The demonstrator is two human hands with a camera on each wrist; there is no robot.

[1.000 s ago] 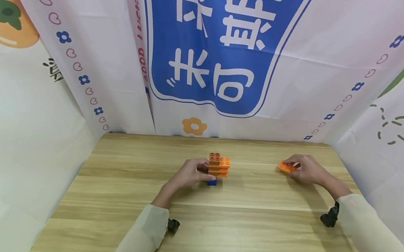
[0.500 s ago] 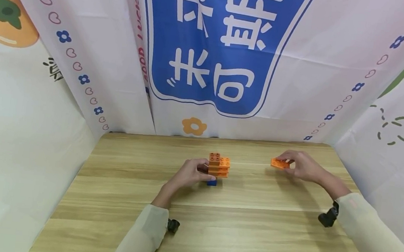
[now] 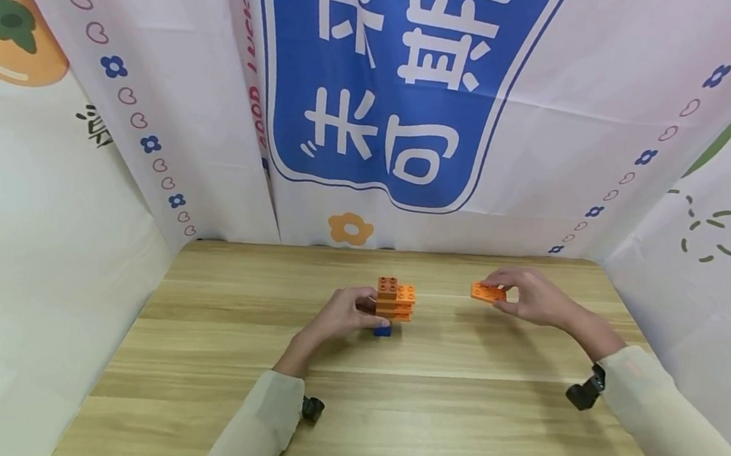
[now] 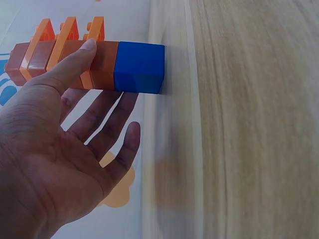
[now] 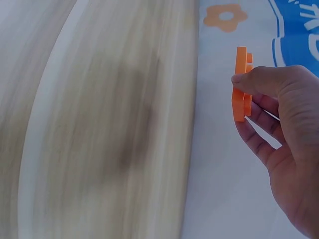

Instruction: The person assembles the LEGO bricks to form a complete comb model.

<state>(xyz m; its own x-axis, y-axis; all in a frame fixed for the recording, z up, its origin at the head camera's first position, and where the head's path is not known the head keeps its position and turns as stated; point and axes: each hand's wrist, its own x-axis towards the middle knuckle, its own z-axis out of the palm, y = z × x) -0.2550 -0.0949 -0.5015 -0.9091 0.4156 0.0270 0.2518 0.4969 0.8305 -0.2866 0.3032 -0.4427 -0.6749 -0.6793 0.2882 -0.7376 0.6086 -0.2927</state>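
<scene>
A tower of toy building blocks (image 3: 386, 305) stands upright on the table. Its base is a blue block (image 4: 140, 67); above it, brown blocks alternate with thin orange plates that jut out to the right. My left hand (image 3: 342, 314) grips the tower from its left side, thumb on the near face and fingers behind, partly hidden in the head view. To the right, my right hand (image 3: 533, 297) pinches a flat orange building plate (image 3: 488, 292) between thumb and fingers. That plate is lifted off the table, apart from the tower, and shows studs along one face in the right wrist view.
The wooden table (image 3: 439, 419) backs onto a printed cloth (image 3: 543, 164), with further cloth walls at left and right. A small black camera (image 3: 313, 409) is on the left wrist, another dark camera (image 3: 582, 392) on the right.
My right hand has moved left and slightly away from me, carrying the orange building plate nearer to the tower. The left hand and the tower have stayed in place.
</scene>
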